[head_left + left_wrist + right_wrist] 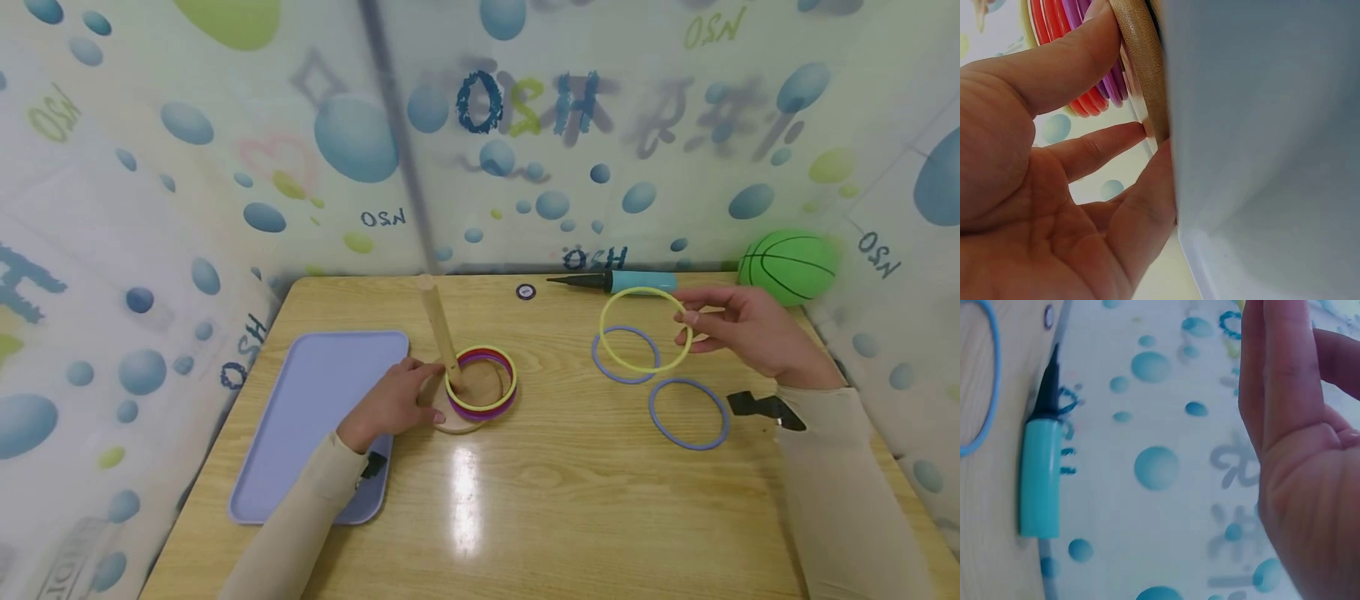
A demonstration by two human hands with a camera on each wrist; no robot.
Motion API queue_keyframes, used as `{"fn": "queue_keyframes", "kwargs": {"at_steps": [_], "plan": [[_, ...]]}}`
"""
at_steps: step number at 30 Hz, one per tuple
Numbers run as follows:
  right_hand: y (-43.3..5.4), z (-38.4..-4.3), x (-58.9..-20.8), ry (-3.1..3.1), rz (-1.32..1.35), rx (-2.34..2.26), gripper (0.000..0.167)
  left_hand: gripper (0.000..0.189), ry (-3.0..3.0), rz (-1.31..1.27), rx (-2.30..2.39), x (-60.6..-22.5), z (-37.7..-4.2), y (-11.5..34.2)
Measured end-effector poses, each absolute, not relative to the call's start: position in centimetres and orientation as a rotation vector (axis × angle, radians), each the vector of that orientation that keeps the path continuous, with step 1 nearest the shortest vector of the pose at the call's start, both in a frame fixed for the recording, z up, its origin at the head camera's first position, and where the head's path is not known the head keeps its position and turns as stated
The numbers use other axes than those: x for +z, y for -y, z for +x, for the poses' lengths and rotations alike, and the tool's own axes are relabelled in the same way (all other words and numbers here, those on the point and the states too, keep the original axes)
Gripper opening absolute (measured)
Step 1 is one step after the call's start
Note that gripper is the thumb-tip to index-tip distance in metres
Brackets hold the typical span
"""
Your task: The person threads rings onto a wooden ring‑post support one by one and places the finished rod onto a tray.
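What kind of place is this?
Maybe a screened-off play spot: there's a wooden peg with coloured rings, a green ball, and bubble-print sheets behind and beside the table.

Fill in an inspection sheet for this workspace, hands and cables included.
Surface: wooden table, glare near the front.
Job's things: wooden stand with yellow, red and purple rings around its post; two blue rings on the table; loose yellow ring.
Clutter: tray, pump-like tool, small disc, green ball.
Hands: left hand holds the stand's base; right hand pinches the loose ring.
Cables: nothing seen.
Surroundings: bubble-printed sheeting at back and sides.
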State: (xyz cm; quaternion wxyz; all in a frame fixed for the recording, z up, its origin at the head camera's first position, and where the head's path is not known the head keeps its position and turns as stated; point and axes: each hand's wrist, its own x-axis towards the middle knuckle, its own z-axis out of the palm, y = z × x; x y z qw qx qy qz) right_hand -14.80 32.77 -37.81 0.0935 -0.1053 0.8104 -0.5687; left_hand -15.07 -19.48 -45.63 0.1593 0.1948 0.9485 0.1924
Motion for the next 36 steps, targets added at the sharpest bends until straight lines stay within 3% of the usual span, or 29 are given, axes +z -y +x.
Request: {"fn": "queue_keyframes", "kwargs": {"at_steps": [18,36], "plan": [[-26.1,-14.0,-33.8,-1.94,-0.699,-2.239,0.038,0.081,-2.71,0.563,0.546,-45.6,-15.0,19.4],[-15.7,-14.9,-31.9,-1.674,-0.739,-2.427,0.035,0.081,-2.723,0.588,0.549,-45.5,-14.9,19.5]]}}
